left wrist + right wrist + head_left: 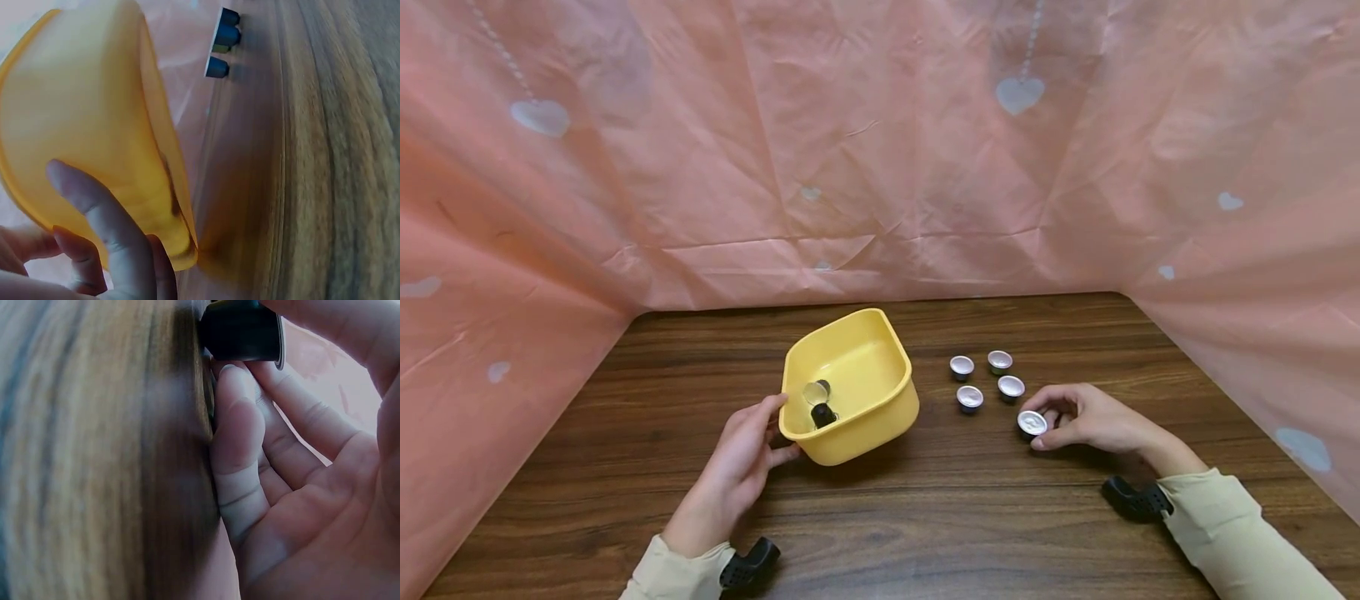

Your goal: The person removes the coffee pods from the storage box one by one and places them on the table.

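My left hand (741, 467) grips a yellow plastic tub (883, 421) at its near left corner. The tub is tilted, its opening facing me. Inside, in the low left corner, lie a few small coffee capsules, one of them dark (823, 415). On the right, my right hand (1093, 421) pinches a coffee capsule (1032, 423) between thumb and finger, its silver foil lid facing up. The right wrist view shows that capsule's dark side (244, 331) close to the wood. Behind it stand several more foil-topped capsules, the nearest being a capsule (1011, 387) just beyond my fingertips.
Everything is on a dark wood-grain table (880, 533). A pink curtain (910, 167) with pale hearts hangs around the back and both sides. In the left wrist view, dark capsules (217, 67) stand beyond the tub.
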`<action>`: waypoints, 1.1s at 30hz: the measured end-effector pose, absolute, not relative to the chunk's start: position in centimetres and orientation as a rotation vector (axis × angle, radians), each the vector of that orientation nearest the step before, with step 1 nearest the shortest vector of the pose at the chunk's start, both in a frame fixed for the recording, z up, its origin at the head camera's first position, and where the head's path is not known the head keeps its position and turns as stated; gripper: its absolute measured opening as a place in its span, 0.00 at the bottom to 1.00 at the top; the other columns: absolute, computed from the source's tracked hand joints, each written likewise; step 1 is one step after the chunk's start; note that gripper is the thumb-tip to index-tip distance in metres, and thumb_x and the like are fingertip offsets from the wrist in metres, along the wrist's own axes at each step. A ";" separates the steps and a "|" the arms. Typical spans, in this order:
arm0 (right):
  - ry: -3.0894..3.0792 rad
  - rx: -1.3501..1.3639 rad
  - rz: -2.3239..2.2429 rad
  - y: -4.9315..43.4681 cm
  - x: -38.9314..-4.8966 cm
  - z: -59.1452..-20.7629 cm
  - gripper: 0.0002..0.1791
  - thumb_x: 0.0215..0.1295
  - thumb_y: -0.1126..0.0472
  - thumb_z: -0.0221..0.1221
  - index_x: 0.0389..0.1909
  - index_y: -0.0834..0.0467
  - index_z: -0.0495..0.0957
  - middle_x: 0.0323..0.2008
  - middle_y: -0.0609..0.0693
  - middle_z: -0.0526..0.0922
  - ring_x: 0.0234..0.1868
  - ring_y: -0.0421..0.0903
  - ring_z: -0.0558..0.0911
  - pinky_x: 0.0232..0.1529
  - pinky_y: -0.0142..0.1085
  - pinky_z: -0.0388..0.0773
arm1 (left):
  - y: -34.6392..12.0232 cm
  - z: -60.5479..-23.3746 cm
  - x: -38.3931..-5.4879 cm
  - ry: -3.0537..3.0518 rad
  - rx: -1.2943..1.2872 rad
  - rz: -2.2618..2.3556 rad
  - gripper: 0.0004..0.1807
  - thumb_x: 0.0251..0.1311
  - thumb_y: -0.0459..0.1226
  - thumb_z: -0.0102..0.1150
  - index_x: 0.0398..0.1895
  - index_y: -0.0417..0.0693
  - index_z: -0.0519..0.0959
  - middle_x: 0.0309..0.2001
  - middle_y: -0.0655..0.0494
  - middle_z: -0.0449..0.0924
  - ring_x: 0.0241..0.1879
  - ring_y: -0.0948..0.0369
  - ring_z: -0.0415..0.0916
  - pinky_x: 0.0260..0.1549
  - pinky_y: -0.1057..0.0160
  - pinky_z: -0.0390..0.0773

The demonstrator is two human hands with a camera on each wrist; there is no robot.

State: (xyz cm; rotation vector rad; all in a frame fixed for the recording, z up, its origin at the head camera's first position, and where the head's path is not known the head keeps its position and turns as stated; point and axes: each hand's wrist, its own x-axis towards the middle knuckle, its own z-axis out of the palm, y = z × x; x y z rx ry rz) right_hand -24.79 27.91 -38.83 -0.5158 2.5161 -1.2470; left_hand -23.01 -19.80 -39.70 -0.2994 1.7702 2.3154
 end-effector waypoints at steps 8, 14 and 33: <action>2.543 -0.508 -1.212 28.0 -24.9 -38.7 0.21 0.61 0.59 0.78 0.53 0.59 0.85 0.37 0.46 0.86 0.36 0.37 0.82 0.34 0.30 0.81 | -19.2 -39.8 -23.1 1.989 -0.270 2.197 0.14 0.80 0.42 0.56 0.42 0.41 0.85 0.49 0.55 0.75 0.44 0.60 0.75 0.28 0.65 0.88; 2.540 -0.523 -1.225 28.0 -24.8 -38.7 0.21 0.61 0.59 0.78 0.54 0.59 0.85 0.37 0.45 0.86 0.36 0.37 0.82 0.34 0.30 0.81 | -19.1 -40.1 -23.3 2.034 -0.264 2.170 0.18 0.80 0.41 0.56 0.26 0.47 0.78 0.49 0.55 0.71 0.39 0.61 0.76 0.25 0.65 0.88; 2.589 -0.511 -1.381 28.6 -24.5 -36.8 0.20 0.71 0.64 0.70 0.58 0.69 0.81 0.44 0.52 0.91 0.42 0.39 0.88 0.42 0.31 0.89 | -19.8 -40.8 -23.6 2.086 -0.276 2.128 0.14 0.79 0.38 0.55 0.35 0.38 0.80 0.44 0.51 0.74 0.35 0.59 0.78 0.24 0.65 0.87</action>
